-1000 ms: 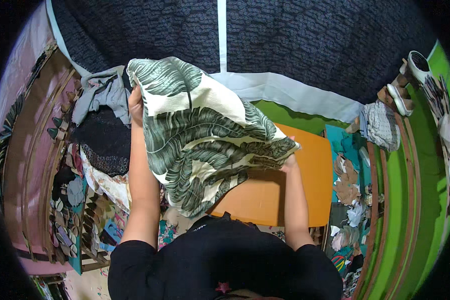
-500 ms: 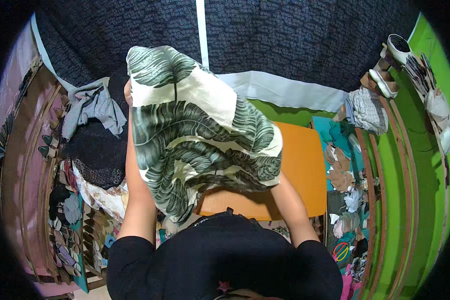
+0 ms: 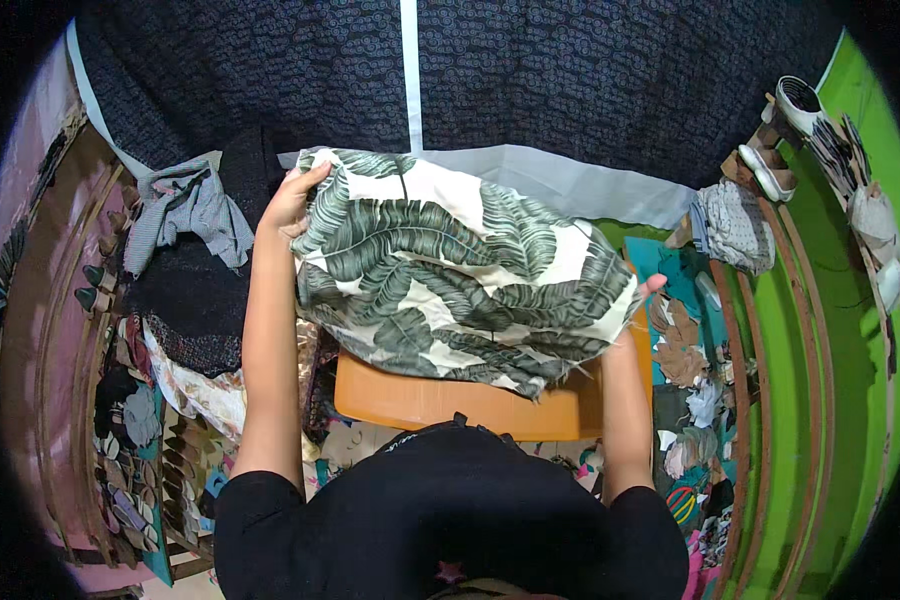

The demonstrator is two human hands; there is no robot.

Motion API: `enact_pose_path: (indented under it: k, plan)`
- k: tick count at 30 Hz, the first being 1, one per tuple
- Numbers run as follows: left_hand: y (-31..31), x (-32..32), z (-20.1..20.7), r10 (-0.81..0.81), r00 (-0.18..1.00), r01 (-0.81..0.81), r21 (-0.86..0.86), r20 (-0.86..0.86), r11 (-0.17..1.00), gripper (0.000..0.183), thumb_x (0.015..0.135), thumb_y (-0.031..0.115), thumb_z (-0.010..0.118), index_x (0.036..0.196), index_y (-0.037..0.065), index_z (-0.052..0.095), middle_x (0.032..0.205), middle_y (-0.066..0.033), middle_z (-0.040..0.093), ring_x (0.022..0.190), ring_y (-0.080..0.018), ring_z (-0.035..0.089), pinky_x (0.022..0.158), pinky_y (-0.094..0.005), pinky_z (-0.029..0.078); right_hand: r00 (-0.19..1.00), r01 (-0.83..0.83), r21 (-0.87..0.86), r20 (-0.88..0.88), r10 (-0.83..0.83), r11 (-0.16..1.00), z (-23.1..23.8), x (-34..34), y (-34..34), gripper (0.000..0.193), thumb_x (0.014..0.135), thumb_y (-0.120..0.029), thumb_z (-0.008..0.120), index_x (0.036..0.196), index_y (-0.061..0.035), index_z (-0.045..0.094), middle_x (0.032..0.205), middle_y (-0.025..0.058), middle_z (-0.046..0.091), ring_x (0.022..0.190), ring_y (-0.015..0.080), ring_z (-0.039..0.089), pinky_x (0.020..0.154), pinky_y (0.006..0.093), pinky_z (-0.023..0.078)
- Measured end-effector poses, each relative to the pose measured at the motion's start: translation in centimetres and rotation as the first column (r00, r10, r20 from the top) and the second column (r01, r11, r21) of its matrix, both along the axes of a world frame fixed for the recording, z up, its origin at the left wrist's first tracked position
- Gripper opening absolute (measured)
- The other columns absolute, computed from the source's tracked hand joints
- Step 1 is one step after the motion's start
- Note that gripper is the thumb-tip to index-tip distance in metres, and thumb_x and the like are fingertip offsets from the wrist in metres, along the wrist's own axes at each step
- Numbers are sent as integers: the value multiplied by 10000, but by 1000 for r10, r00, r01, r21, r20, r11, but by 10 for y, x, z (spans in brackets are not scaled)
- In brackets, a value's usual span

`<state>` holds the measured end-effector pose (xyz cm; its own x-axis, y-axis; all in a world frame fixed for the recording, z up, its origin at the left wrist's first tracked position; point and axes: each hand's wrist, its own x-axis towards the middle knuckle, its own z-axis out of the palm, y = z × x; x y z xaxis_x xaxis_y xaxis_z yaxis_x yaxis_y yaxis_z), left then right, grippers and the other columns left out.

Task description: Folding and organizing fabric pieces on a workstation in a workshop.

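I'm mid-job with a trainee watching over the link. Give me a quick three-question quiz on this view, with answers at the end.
1. Fill in the blank: the tabletop below the cloth is coloured ____.
2. Which print does the cloth carry?
a) red stripes
b) large leaves
c) blue polka dots
3. True or false: the left hand grips the cloth near its upper left corner.

Key:
1. Orange.
2. b, dark green-grey leaves on a white ground.
3. True; the right hand is at the opposite side, mostly hidden by the cloth.
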<state>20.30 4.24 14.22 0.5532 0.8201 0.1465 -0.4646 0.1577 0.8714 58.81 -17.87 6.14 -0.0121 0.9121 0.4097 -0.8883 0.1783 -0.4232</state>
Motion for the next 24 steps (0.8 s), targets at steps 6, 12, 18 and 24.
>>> enact_pose_path:
  k: [6,12,18,24]
  plan:
    - [38,13,-4,-13,990,6,-50,-141,999,218,793,110,552,984,7,530,916,-65,596,798,-142,590,686,-279,496,995,68,-182,79,-54,981,-7,36,29,912,579,-605,625,1197,21,384,1155,177,478,1011,315,497,876,483,388]
    - [88,56,48,75,959,-30,165,-274,986,216,785,155,570,954,22,554,889,-60,605,800,-163,580,721,-318,468,942,258,-198,269,-200,946,54,112,87,802,655,-577,572,1153,34,430,1112,176,512,954,337,523,861,468,391]
    - [71,55,80,6,997,18,323,-72,946,217,807,204,553,970,60,538,901,-34,594,797,-147,575,718,-317,468,882,333,86,324,-342,939,86,141,71,763,695,-495,584,1196,42,377,1162,180,472,1043,328,476,920,461,343]
    - [27,-6,-38,98,958,-22,269,-270,963,411,692,280,636,1002,44,506,921,-29,549,848,-143,510,745,-296,424,673,351,-284,739,-30,892,-5,128,-26,548,656,-62,610,1165,-24,408,760,16,537,610,121,524,547,232,431]
